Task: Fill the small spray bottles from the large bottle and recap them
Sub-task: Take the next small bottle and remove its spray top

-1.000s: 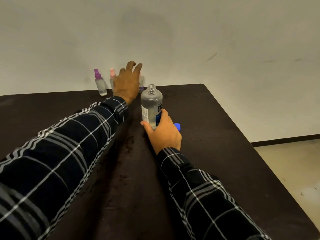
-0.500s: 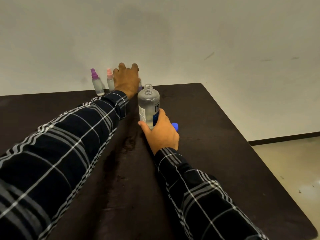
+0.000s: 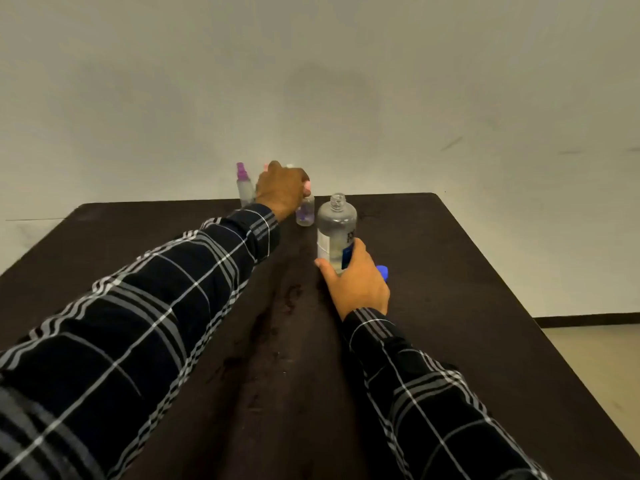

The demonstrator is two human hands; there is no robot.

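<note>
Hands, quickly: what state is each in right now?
Left hand: closed around the top of a small spray bottle.
Right hand: closed round the large bottle.

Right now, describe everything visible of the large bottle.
The large bottle is clear plastic with an open threaded neck, a white-and-blue label and clear liquid inside. It stands upright on the dark table, gripped low by the right hand. A blue cap lies beside that hand; the small spray bottle in the left hand stands apart.

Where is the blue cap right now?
In the head view the blue cap lies on the table just right of the large bottle, partly hidden behind the right hand holding that bottle.
</note>
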